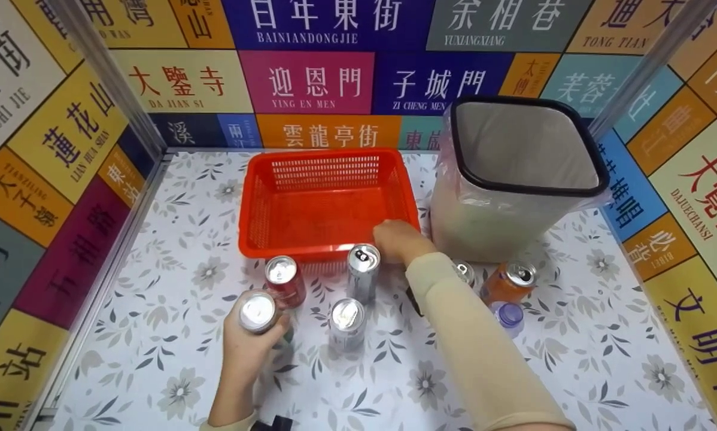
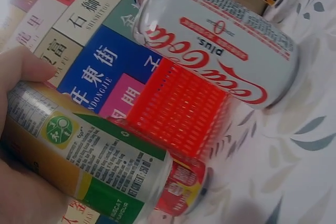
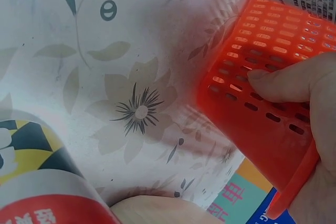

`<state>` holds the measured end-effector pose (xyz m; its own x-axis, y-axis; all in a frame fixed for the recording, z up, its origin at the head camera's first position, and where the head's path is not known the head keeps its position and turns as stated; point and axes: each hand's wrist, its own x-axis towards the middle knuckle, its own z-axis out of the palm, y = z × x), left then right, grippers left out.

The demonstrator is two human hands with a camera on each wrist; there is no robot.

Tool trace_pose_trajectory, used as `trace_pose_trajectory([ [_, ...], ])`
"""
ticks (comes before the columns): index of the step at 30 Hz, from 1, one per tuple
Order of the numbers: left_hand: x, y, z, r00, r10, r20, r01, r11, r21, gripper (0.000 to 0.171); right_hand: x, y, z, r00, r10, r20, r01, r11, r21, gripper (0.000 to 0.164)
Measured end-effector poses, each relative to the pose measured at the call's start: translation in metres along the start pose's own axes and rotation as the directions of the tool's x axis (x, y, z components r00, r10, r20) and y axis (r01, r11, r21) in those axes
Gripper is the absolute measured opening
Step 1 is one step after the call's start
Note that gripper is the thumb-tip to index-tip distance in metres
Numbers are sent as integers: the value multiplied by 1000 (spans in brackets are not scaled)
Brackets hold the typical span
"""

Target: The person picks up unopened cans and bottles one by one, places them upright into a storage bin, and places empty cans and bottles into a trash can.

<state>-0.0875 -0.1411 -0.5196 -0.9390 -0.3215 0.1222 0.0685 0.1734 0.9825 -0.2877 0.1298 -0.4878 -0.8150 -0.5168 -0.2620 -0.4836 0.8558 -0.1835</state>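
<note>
My left hand (image 1: pixel 242 344) grips a silver, green and yellow drink can (image 2: pixel 89 150), upright on the left in the head view. At the near right corner of the red plastic basket (image 1: pixel 328 251), my right hand (image 1: pixel 401 239) holds the rim. Its thumb (image 3: pixel 283 83) presses the slotted outer wall in the right wrist view. Between the hands stand a red can (image 1: pixel 286 286), a silver can (image 1: pixel 363 275) close to the basket's front, and a white Coca-Cola plus can (image 2: pixel 220 45) nearer to me. The basket's inside shows no items.
A tall bin (image 1: pixel 484 221) with a black rim and clear liner stands right of the basket. In front of it are an orange can (image 1: pixel 505 284), a purple-capped bottle (image 1: pixel 508 316) and another can (image 1: pixel 464 272), partly hidden by my right forearm. Printed panels (image 1: pixel 310 81) wall the table.
</note>
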Motion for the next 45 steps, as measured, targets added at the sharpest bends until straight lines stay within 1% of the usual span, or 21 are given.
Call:
trace_pose_trajectory([
  [4,3,11,-5,1000,28,0,-28,1000,1,40,1,0,1,1000,5,2,-5,1000,5,19],
  [7,8,22,-9,998,57,32,-56,998,-37,38,1,0,0,1000,7,5,-7,1000,7,18],
  [9,12,29,-11,996,83,42,-80,995,-55,37,1,0,0,1000,4,5,-4,1000,4,18],
  [11,17,35,-14,993,115,36,-113,992,-55,38,1,-1,-1,1000,4,10,-4,1000,7,17],
  [15,26,45,-16,985,171,17,-171,985,-28,40,2,-1,-2,999,19,28,-20,1000,12,17],
  [18,33,52,-19,977,212,35,-209,976,-58,38,2,-1,-2,999,24,35,-24,1000,-1,17],
  [21,42,59,-21,971,233,49,-226,968,-107,35,3,-2,-1,999,17,35,-16,1000,-12,18],
  [23,49,63,-22,972,229,50,-222,967,-125,34,3,-1,-1,999,19,39,-19,1000,2,18],
  [25,59,66,-23,976,211,48,-203,970,-135,32,4,-1,-1,999,21,43,-21,1000,11,18],
  [28,73,69,-22,984,171,50,-161,974,-159,31,4,0,0,998,38,57,-39,999,24,17],
  [31,87,72,-22,991,128,49,-120,981,-155,32,5,1,0,996,54,67,-56,998,36,17],
  [36,107,74,-25,995,87,49,-81,991,-106,37,6,-1,0,997,41,65,-44,998,34,17],
  [39,119,74,-25,995,70,65,-65,995,-80,41,6,-1,-1,998,30,63,-32,999,26,18],
  [45,150,67,-18,993,17,115,-11,999,-45,42,4,1,0,997,47,59,-48,999,21,18],
])
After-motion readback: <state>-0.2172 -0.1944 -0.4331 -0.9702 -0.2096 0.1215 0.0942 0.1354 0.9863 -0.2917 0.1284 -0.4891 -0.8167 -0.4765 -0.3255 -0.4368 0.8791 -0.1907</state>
